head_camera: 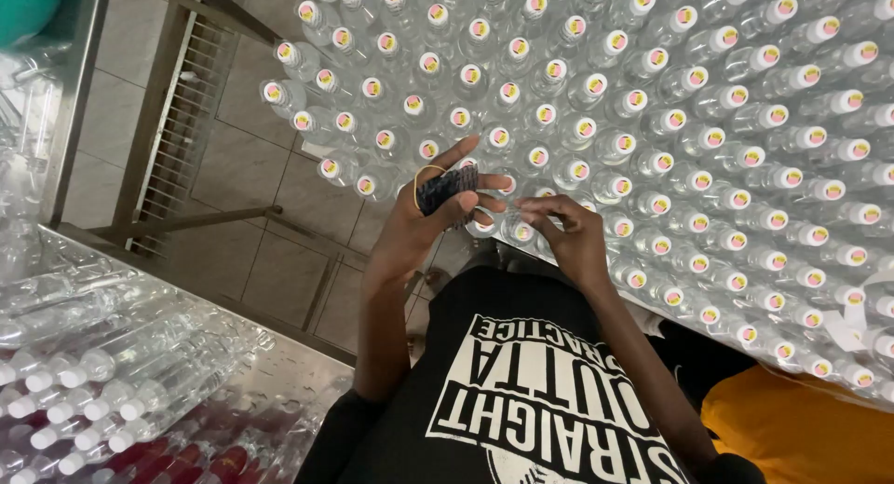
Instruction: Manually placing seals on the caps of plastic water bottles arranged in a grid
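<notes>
Closest to you, your black printed shirt (540,391) fills the bottom of the view, and off to your left clear capped bottles (93,391) lie on their sides on a steel table (307,377). Up from there, your left hand (438,209) is closed around a small dark stack of flat pieces (447,188), thumb and fingers pinching it, a yellow rubber band (421,181) looped at its back. Your right hand (568,237) sits just beside it, fingertips curled in over a bottle cap (521,231); whether it actually grips anything, you can't tell from here. Beyond both hands, a dense field of upright clear bottles (670,102) with white caps and pink-yellow stickers spreads away. Tiled floor (242,167) and a metal frame (177,111) show far left.
</notes>
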